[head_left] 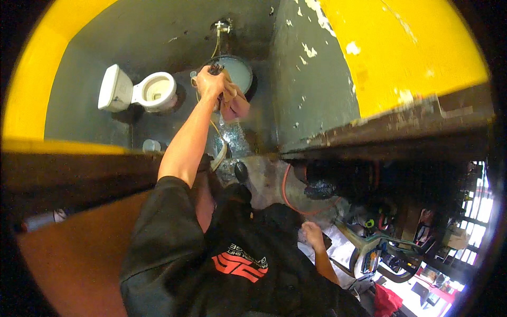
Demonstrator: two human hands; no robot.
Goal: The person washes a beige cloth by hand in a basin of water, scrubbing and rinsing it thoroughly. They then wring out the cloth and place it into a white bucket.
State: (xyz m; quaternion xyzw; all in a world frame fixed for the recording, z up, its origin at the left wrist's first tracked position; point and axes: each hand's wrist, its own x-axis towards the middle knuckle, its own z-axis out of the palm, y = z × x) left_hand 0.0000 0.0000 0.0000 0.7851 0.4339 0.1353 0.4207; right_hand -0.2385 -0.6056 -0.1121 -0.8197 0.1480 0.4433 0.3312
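**Brown cloth in the left hand, beside a round tub**

Item: one left hand (210, 84), arm stretched forward, fingers closed around a bunched brown cloth (236, 105) and a small dark object (215, 69), kind unclear. The cloth hangs below the hand, in front of the round tub (243, 73); contact with its rim cannot be told.

Item: one right hand (314, 235), low and away to the right, fingers curled; whether they hold anything cannot be told.

Fixtures: a wall tap (223, 26) with a thin hose (217, 45); a white toilet (140, 96) to the left; a wet, shiny floor (235, 138).

Progress, by judgement: partway. Done: cloth gripped, tub within reach. Left: letting the cloth go, since it remains in hand. Whether it is wet or dry, I cannot tell.
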